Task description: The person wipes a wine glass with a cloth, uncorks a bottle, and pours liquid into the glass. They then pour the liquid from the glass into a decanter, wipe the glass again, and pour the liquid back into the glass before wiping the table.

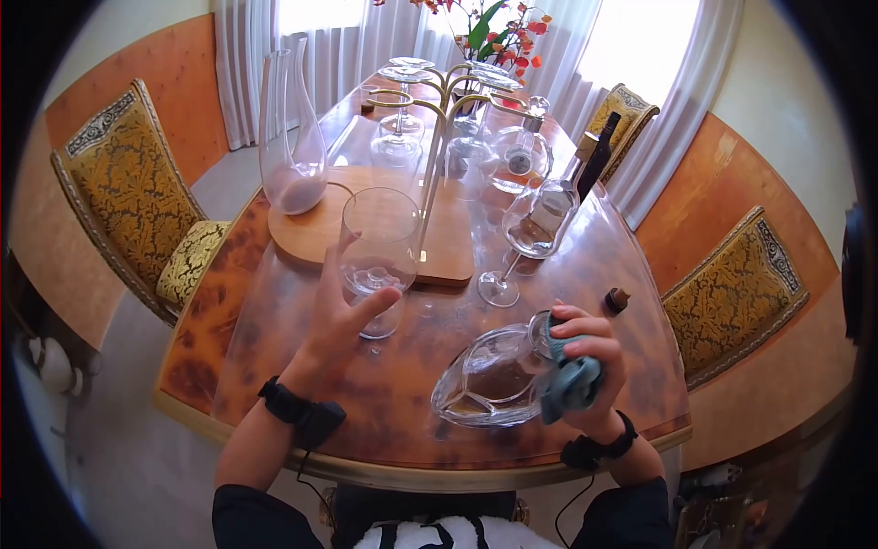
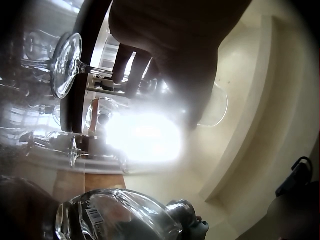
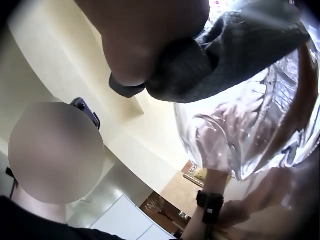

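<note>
Over the table (image 1: 389,425), the right grip (image 1: 590,352) holds a cloth (image 1: 569,392) to the neck of a tilted decanter (image 1: 485,380), likely to steady it without smudging, while the left grip (image 1: 343,316) spreads wide beside an upright glass (image 1: 386,233), contact unclear.

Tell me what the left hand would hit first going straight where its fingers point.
Beyond the clear stemmed glass it holds, the left hand would probably meet the clear upside-down glass hanging on the golden metal stand, though depth is unclear.

Glossy brn tbl (image 1: 384,439). Directly on it: 1 wood board (image 1: 297,240), wine glass (image 1: 540,221), dark btl (image 1: 599,157), stopper (image 1: 616,299).
</note>
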A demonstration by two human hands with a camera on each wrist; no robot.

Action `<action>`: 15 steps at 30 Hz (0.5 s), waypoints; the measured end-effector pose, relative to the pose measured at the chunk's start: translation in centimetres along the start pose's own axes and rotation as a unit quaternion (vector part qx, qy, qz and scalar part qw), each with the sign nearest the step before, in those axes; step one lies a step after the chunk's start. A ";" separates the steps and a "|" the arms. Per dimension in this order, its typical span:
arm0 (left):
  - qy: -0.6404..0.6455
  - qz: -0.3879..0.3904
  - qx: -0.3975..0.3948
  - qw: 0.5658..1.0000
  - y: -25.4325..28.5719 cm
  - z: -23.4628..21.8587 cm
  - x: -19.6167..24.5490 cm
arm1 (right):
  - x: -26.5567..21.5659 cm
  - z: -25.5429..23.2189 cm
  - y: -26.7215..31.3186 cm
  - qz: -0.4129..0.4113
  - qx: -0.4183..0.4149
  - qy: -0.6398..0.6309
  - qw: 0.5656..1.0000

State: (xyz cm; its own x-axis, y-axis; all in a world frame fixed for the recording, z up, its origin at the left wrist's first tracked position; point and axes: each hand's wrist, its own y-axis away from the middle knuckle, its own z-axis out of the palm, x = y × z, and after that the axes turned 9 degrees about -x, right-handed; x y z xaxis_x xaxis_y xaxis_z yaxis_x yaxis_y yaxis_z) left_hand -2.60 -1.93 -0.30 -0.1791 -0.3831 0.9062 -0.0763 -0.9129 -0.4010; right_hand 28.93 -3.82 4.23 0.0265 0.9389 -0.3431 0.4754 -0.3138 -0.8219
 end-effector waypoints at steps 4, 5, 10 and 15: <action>-0.020 0.002 -0.001 1.000 0.0 -0.2 -0.2 | -1.0 -2.2 -2.2 0.133 0.046 -0.090 0.986; -0.023 0.002 -0.002 1.000 -0.1 -0.3 -0.3 | -1.5 -3.0 -3.3 0.140 0.033 -0.067 0.987; -0.028 0.000 -0.001 1.000 -0.1 -0.1 0.0 | -4.0 -4.4 -8.7 0.113 -0.181 0.042 0.976; -0.036 0.003 0.006 0.999 -0.1 -0.2 -0.2 | -1.7 -1.5 -9.1 0.106 -0.361 0.094 0.922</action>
State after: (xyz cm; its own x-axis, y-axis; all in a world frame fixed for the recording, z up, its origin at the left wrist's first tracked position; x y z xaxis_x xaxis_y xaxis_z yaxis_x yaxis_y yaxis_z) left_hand -2.79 -1.78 -0.46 -0.1080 -0.3982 0.9109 -0.0630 -0.9117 -0.4060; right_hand 25.86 -2.41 12.94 0.3056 0.8962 -0.3216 0.9015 -0.3810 -0.2050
